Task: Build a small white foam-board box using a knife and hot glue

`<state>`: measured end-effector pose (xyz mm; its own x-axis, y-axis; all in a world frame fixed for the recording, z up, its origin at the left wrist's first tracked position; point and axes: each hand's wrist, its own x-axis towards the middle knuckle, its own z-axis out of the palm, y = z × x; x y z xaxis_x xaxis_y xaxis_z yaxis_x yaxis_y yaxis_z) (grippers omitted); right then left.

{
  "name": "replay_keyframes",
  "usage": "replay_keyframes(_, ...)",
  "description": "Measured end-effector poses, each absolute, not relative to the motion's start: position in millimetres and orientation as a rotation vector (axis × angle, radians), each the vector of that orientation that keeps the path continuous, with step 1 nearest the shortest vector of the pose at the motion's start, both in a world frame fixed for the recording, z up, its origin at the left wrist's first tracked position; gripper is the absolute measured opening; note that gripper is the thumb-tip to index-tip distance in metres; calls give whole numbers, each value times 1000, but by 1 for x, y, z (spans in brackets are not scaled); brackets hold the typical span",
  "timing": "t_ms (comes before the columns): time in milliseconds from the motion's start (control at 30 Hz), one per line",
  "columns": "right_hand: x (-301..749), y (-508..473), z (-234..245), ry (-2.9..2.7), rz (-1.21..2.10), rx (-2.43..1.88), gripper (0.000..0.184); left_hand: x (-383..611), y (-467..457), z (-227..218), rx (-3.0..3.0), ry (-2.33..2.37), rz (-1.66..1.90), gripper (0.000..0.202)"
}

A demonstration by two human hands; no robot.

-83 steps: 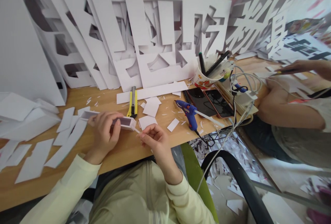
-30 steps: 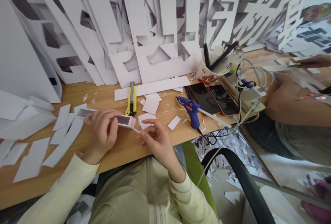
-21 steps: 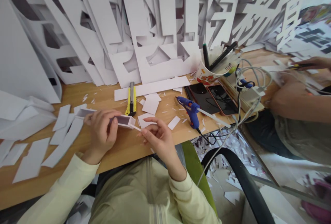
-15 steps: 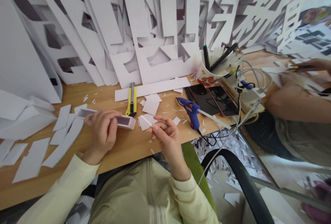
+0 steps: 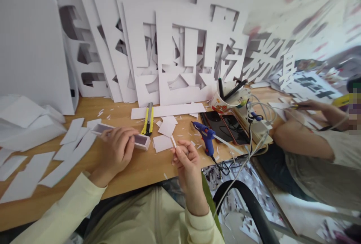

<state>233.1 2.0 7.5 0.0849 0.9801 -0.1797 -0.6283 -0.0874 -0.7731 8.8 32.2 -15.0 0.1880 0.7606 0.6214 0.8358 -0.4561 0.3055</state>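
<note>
My left hand (image 5: 120,148) is closed over the middle of a long, narrow white box (image 5: 142,142) with an open top, resting on the table. Its two ends stick out on either side of the fingers. Between thumb and fingers, my right hand (image 5: 187,159) pinches a thin white strip (image 5: 173,141) that points up and away from me. Flat white pieces (image 5: 163,143) lie just beyond the strip. A yellow and black utility knife (image 5: 148,119) lies behind the box's right end. To the right of my right hand stands a blue glue gun (image 5: 207,138) with a glue stick in its back.
Large white cut-out panels (image 5: 180,58) lean along the back. Pens stand in a paper cup (image 5: 221,101) beside two phones (image 5: 236,128). White strips (image 5: 72,153) lie at left. Cables (image 5: 252,148) hang over the right side, near another person's arm (image 5: 304,140). A chair armrest (image 5: 248,199) is below.
My view has tilted up and shifted. My right hand has turned the thin strip to a steeper angle. My left hand keeps its grip on the box.
</note>
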Motion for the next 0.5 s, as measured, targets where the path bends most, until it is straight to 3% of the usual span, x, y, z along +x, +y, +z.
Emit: replay_keyframes(500, 258, -6, 8, -843, 885, -1221, 34, 8, 31, -20, -2287, -1544, -1179, 21)
